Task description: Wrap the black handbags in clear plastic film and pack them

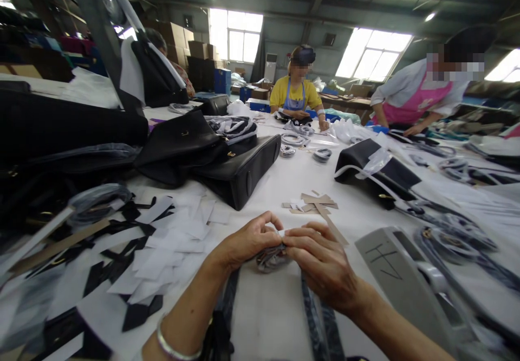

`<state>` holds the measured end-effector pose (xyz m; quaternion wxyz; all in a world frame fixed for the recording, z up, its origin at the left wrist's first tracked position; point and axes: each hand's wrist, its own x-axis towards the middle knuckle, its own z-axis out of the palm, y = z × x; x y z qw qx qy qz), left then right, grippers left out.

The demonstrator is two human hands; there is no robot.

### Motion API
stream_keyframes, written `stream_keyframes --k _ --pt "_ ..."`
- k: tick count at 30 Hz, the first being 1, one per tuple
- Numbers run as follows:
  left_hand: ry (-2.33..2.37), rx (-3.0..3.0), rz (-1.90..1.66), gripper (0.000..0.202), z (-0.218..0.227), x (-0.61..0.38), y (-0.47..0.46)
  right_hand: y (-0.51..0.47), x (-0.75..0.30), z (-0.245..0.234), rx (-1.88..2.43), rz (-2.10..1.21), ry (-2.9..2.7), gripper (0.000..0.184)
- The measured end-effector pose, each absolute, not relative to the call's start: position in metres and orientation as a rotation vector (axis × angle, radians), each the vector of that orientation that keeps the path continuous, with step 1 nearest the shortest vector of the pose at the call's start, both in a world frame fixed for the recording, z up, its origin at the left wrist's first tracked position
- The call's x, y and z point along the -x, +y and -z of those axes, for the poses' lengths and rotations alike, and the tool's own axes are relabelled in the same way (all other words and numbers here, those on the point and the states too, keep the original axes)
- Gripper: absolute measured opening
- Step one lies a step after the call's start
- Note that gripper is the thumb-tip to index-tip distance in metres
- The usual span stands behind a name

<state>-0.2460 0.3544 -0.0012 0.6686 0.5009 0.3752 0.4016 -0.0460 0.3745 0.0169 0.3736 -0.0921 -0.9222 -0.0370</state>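
Observation:
My left hand (248, 240) and my right hand (322, 260) meet over the table in front of me. Between them is a small rolled-up strap (271, 260) in clear wrapping, and both hands are closed on it. A small white piece (281, 233) shows at the thumb and fingertips on top of the roll; its kind I cannot make out. Dark wrapped straps (314, 317) lie on the table below my right hand. Part of the roll is hidden by my fingers.
White paper slips (162, 258) and black scraps are strewn at left. Black bags (239, 171) lie beyond, another bag (376, 168) at right. Cardboard strips (317, 204) lie ahead. A grey device (400, 274) stands at right. Two co-workers (296, 92) (422, 95) work across the table.

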Motion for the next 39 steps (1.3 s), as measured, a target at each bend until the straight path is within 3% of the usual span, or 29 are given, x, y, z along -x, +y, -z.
stream_keyframes --k 6,12,17,24,32,39 --pt "0.878 -1.101 -0.96 0.027 0.008 0.24 0.357 0.375 0.053 -0.015 0.333 -0.008 -2.342 0.023" --pt "0.941 -1.124 -0.991 0.028 0.007 0.242 0.357 0.382 0.063 -0.014 0.756 -0.487 -2.212 0.013" --pt "0.919 -1.114 -0.997 0.028 0.005 0.242 0.356 0.386 0.06 -0.01 0.877 -0.774 -2.075 0.021" --pt "0.878 -1.156 -0.952 0.021 0.003 0.247 0.355 0.388 0.058 -0.007 0.735 -0.805 -2.082 0.016" --pt "0.868 -1.241 -0.87 0.038 -0.001 0.256 0.352 0.386 0.058 -0.005 0.842 -0.873 -1.991 0.014" --pt "0.908 -1.216 -0.967 0.033 0.0 0.246 0.354 0.39 0.06 -0.003 0.849 -0.931 -1.924 0.012"
